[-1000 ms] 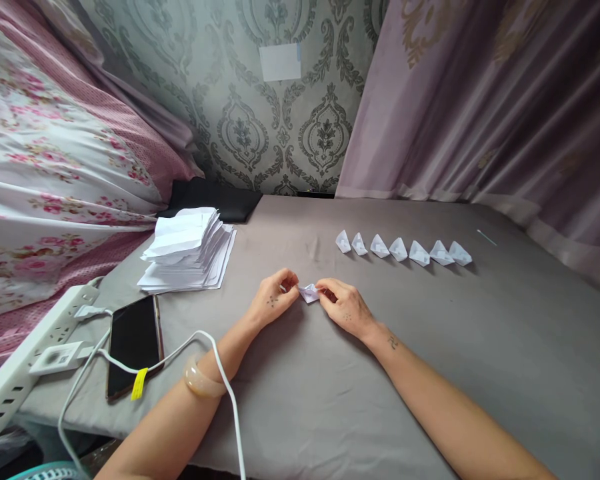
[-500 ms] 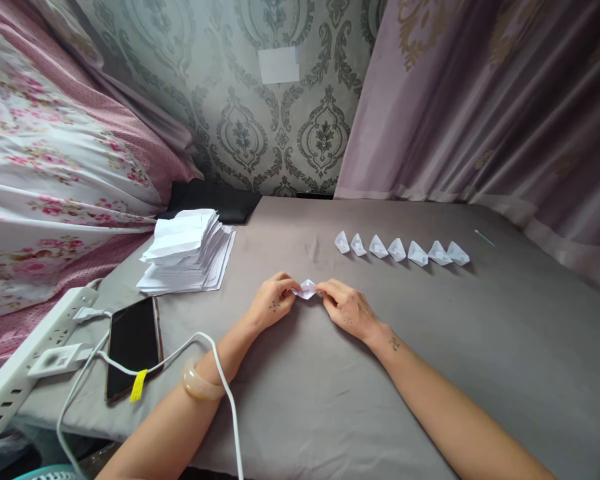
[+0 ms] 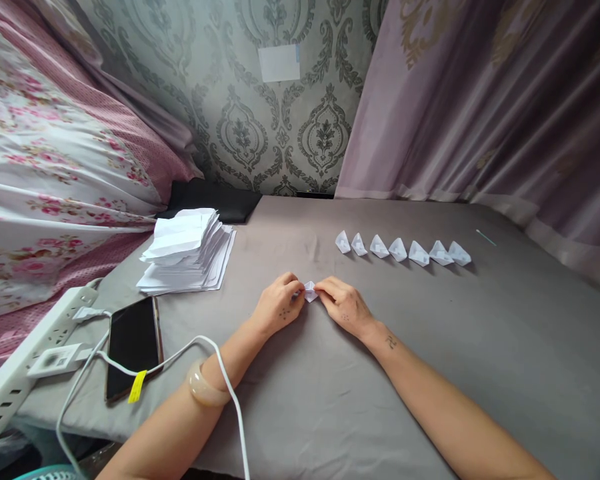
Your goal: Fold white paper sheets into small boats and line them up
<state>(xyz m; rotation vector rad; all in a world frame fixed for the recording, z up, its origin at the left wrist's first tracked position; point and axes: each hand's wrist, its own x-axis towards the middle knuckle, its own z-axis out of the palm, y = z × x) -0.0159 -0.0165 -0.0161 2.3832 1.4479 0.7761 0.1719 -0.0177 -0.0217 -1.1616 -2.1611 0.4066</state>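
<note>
Between my two hands is a small folded white paper boat (image 3: 310,291), low over the grey cloth near the middle of the view. My left hand (image 3: 281,303) pinches its left end, and the fingers cover that part. On the other side, my right hand (image 3: 344,305) grips the right end between thumb and fingers. Farther back to the right, several folded paper boats (image 3: 398,250) like it stand in a row, apart from my hands.
A stack of white paper (image 3: 183,257) lies to the left, beside a black folded cloth (image 3: 215,200). Nearer are a phone (image 3: 133,350), a power strip (image 3: 10,367) and a white cable (image 3: 230,387) running across my left forearm. A cotton swab (image 3: 486,237) lies far right.
My left hand has shifted slightly right, closer to my right hand, and covers more of the paper boat's left end. My right hand has barely moved.
</note>
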